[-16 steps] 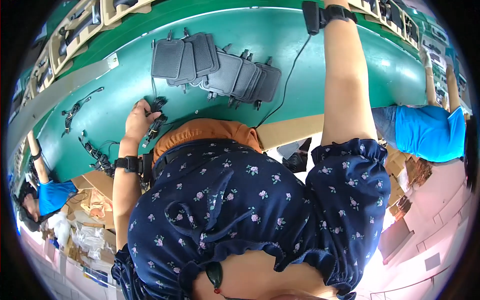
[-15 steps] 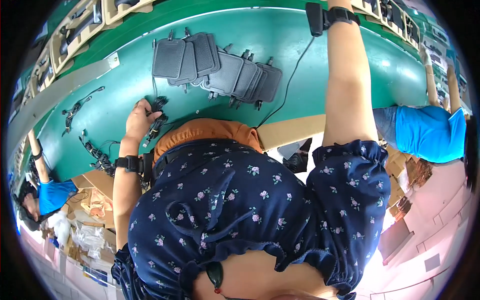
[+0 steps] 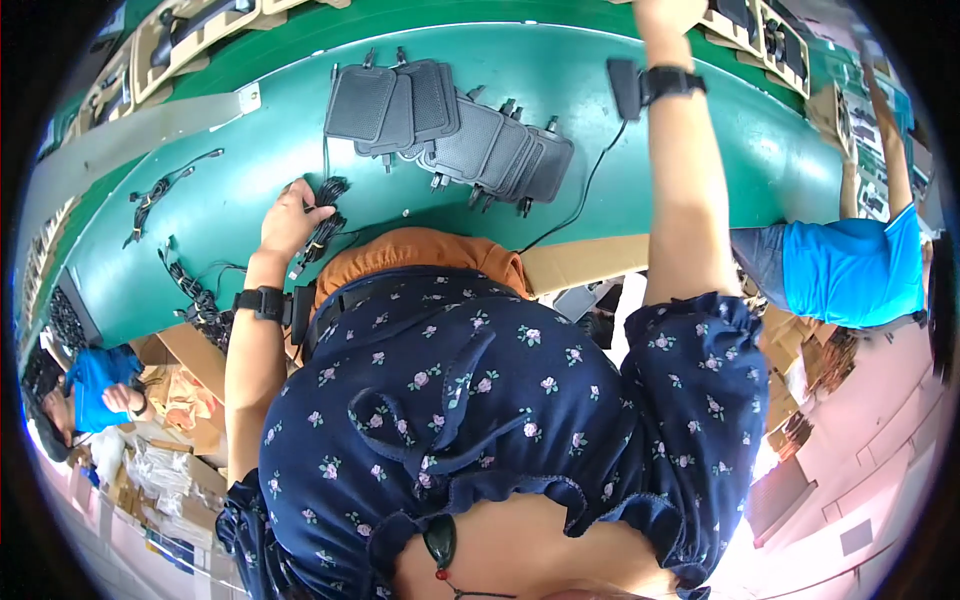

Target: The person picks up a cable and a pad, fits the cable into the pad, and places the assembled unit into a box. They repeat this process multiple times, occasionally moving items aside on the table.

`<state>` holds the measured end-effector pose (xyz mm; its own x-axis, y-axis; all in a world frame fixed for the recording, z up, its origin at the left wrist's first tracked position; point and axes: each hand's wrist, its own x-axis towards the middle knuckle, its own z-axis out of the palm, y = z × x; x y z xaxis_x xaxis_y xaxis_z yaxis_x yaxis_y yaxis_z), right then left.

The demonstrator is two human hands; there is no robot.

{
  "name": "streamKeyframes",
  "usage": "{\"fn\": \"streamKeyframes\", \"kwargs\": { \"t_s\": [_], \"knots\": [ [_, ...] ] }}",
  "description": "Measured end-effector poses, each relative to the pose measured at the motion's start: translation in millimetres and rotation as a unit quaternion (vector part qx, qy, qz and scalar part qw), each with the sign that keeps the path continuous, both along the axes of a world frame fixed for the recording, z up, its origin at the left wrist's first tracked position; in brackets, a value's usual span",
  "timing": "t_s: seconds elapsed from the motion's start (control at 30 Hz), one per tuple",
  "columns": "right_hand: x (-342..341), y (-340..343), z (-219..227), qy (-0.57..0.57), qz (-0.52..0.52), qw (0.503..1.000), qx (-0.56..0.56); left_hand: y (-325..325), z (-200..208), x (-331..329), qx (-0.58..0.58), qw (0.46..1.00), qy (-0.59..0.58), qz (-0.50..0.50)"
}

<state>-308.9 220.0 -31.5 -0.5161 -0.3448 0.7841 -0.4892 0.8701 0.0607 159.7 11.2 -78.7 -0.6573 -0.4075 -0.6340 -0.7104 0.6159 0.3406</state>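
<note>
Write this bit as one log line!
left hand: touching black cable bundle | right hand: stretched forward | grey mesh pads: overlapping on green table

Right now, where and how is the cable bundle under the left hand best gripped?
Probably around the cable bundle at its middle, from the left, where the left hand rests: the strands bunch there, while a plug pokes out at the near end.

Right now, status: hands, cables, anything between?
Left hand on black cable bundle, grip unclear. Right hand stretched to picture's top edge, partly cut off, grip unclear. Overlapping dark panels lie between hands on green table.
</note>
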Motion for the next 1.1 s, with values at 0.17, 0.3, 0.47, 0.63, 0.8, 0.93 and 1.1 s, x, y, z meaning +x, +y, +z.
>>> {"fn": "streamKeyframes", "kwargs": {
  "t_s": [0.17,0.3,0.47,0.63,0.8,0.93,1.1],
  "knots": [
    [122.7,-8.6,-25.8,-0.280,0.207,0.933,0.085,0.9,-2.9,-0.8,-0.029,0.999,0.035,-0.017],
    [193.3,-5.2,-31.3,-0.377,0.215,0.887,0.156,1.1,-3.6,-3.0,-0.027,0.999,0.017,0.002],
    [226.7,3.7,-38.3,-0.446,0.146,0.835,0.289,-0.8,-13.7,-5.1,-0.014,0.999,0.046,0.016],
    [221.1,13.0,-44.9,-0.548,0.166,0.813,0.111,-1.3,-13.1,-4.8,-0.005,0.998,0.067,0.020],
    [184.8,17.0,0.3,-0.593,0.170,0.776,0.133,-0.9,-15.5,-0.4,-0.016,0.998,0.064,0.024],
    [117.7,29.5,8.4,-0.516,0.199,0.833,-0.006,-0.7,-14.0,0.4,-0.014,0.997,0.069,0.026],
    [24.4,39.8,30.2,-0.335,0.192,0.904,-0.180,-3.0,-16.3,-4.0,-0.015,0.997,0.074,0.012]
  ]
}}
